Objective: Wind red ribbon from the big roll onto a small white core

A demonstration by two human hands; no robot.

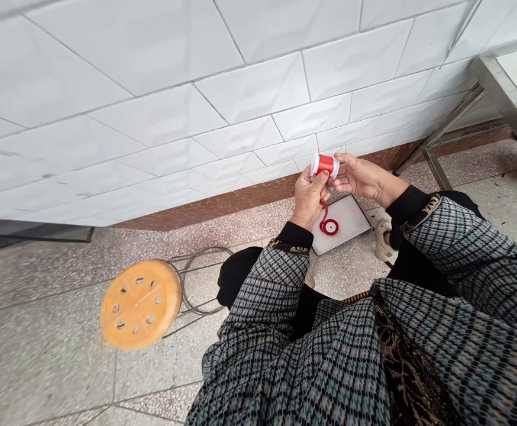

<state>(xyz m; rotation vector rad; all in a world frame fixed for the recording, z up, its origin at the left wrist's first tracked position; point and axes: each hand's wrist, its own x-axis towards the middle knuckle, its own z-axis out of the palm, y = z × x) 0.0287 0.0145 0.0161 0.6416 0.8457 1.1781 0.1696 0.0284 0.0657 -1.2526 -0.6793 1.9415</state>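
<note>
A white spool wound with red thread is held up between my two hands. My left hand grips it from the left, with the thumb pressed against the red winding. At the spool's right rim, the curved fingers of my right hand meet the white flange. A red cord runs down from beneath my left hand. It ends in a round red coil with a pale centre and a small dark dot. Behind the coil is a white board; whether the two touch I cannot tell.
An orange round stool with metal legs lies tipped over on the speckled floor at left. White wall tiles rise ahead. A metal-framed table stands at right, and a dark flat edge juts in at far left.
</note>
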